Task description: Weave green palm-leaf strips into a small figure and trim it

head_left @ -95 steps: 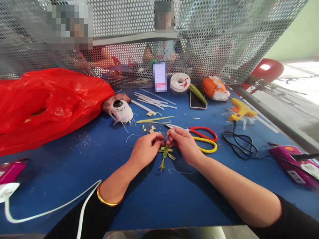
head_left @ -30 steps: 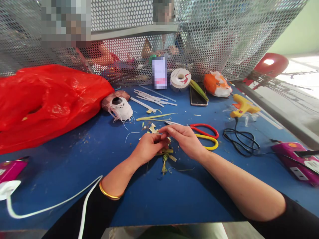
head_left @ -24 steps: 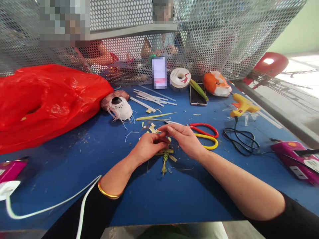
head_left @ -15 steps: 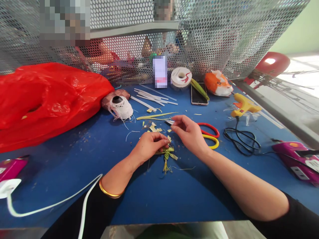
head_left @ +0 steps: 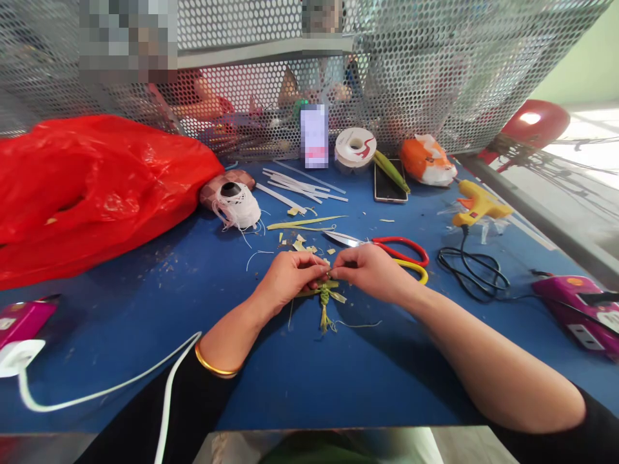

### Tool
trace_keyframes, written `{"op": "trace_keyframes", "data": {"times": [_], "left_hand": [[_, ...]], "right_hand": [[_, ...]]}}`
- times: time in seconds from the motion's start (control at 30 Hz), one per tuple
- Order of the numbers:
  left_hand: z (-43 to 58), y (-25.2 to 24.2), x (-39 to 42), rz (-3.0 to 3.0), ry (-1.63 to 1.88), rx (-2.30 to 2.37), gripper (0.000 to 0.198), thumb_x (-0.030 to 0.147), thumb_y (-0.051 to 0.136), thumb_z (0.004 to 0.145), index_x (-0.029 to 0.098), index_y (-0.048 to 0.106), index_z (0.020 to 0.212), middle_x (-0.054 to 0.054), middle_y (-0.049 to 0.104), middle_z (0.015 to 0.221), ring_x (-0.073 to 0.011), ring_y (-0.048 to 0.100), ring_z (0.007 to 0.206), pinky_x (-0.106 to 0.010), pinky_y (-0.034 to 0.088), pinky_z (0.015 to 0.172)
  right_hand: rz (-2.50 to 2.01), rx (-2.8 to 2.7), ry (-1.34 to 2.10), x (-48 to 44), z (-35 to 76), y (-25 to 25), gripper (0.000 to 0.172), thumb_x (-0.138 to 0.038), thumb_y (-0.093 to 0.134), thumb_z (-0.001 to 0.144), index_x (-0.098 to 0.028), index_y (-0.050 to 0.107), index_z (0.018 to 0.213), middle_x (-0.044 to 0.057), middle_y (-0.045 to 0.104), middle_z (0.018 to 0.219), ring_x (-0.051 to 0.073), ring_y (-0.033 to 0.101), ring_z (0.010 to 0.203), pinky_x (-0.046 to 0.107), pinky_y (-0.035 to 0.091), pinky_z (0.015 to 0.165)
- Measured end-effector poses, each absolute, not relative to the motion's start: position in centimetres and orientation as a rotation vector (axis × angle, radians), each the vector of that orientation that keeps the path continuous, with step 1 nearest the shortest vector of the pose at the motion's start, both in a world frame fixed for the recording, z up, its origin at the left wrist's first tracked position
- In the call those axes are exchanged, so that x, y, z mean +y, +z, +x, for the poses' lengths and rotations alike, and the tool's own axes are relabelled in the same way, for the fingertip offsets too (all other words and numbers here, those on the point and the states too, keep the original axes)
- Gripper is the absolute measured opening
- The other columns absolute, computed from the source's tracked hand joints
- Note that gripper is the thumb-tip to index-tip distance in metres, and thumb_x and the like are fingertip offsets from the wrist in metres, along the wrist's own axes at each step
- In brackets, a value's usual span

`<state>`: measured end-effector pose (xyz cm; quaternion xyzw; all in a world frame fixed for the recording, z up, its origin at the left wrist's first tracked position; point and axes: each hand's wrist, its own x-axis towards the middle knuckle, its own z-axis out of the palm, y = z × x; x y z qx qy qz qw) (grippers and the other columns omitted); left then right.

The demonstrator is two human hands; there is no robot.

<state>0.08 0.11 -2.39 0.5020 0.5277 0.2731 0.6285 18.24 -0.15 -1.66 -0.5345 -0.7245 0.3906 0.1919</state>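
A small braided figure of green plant strips (head_left: 324,298) hangs below my fingertips, with a frayed end and short side strips. My left hand (head_left: 290,277) pinches it at its upper part, thumb against fingers. My right hand (head_left: 374,274) meets it there, thumb and forefinger pressed together; what lies between them is hidden or too small to name. Red-and-yellow-handled scissors (head_left: 399,251) lie just beyond my right hand, blades pointing left. Dry leaf scraps (head_left: 300,245) and a long pale green strip (head_left: 304,224) lie beyond my fingers. Thin thread (head_left: 360,325) trails beside the braid.
A red plastic bag (head_left: 106,193) covers the left. White thread spool (head_left: 236,205), glue sticks (head_left: 300,185), ribbon roll (head_left: 355,149), phone (head_left: 389,187) and yellow glue gun (head_left: 481,203) lie around. A white cable (head_left: 111,394) crosses my left sleeve. Behind the mesh screen (head_left: 232,77) sit other people.
My right hand has moved down and left from the scissor blades to my left fingertips, its fingers closing into a pinch. The blades are now uncovered. My left hand stays at the braid.
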Motion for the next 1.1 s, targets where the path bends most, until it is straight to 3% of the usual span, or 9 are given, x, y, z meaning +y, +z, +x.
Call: {"op": "trace_keyframes", "data": {"times": [0.17, 0.37, 0.47, 0.57, 0.83, 1.1], "left_hand": [[-0.1, -2.1, 0.2, 1.133, 0.599, 1.219, 0.009, 0.019, 0.072, 0.070, 0.015, 0.073, 0.077, 0.003, 0.061, 0.054, -0.0057, 0.050, 0.049, -0.017, 0.038, 0.047], [-0.1, -2.2, 0.3, 1.158, 0.590, 1.174, 0.006, 0.014, 0.072, 0.067, 0.014, 0.069, 0.072, 0.003, 0.063, 0.056, -0.0060, 0.053, 0.049, -0.018, 0.040, 0.048], [-0.2, -2.6, 0.4, 1.224, 0.617, 1.158, 0.007, 0.014, 0.073, 0.066, 0.015, 0.068, 0.070, 0.003, 0.064, 0.058, -0.0068, 0.055, 0.051, -0.019, 0.043, 0.051], [-0.4, -2.8, 0.5, 1.412, 0.666, 1.172, 0.004, 0.014, 0.072, 0.066, 0.016, 0.069, 0.069, 0.002, 0.067, 0.062, -0.0095, 0.060, 0.057, -0.022, 0.047, 0.057], [-0.5, -2.5, 0.0, 2.240, 0.780, 1.275, 0.019, 0.006, 0.060, 0.073, 0.021, 0.071, 0.076, 0.003, 0.071, 0.071, -0.0113, 0.062, 0.065, -0.022, 0.042, 0.060], [-0.5, -2.9, -0.1, 2.518, 0.803, 1.289, 0.018, 0.006, 0.057, 0.076, 0.020, 0.067, 0.077, 0.000, 0.072, 0.078, -0.0145, 0.063, 0.072, -0.025, 0.043, 0.065]], "right_hand": [[-1.305, -2.178, 1.201, -0.3, 18.5, -1.3, 0.015, -0.024, 0.059, 0.079, -0.019, 0.065, 0.067, -0.005, 0.054, 0.059, 0.010, 0.046, 0.058, 0.024, 0.033, 0.055], [-1.264, -2.196, 1.288, -0.2, 18.6, -1.4, 0.014, -0.024, 0.060, 0.078, -0.019, 0.065, 0.067, -0.005, 0.055, 0.058, 0.010, 0.048, 0.057, 0.024, 0.034, 0.055], [-1.342, -1.879, 1.258, 0.2, 18.3, -2.2, 0.010, -0.021, 0.053, 0.081, -0.019, 0.062, 0.081, -0.002, 0.062, 0.070, 0.012, 0.056, 0.060, 0.025, 0.039, 0.056], [-1.321, -1.612, 1.294, 0.4, 17.7, -3.2, 0.019, -0.013, 0.045, 0.083, -0.019, 0.056, 0.097, 0.002, 0.067, 0.084, 0.012, 0.062, 0.062, 0.027, 0.047, 0.062], [-1.282, -1.888, 1.123, 0.1, 17.3, -4.5, 0.016, -0.012, 0.053, 0.081, -0.021, 0.063, 0.088, 0.000, 0.069, 0.081, 0.014, 0.061, 0.069, 0.026, 0.046, 0.063], [-1.290, -1.839, 1.175, 0.2, 17.2, -4.5, 0.015, -0.010, 0.058, 0.078, -0.020, 0.064, 0.087, -0.001, 0.071, 0.077, 0.014, 0.065, 0.072, 0.024, 0.047, 0.065]]}}
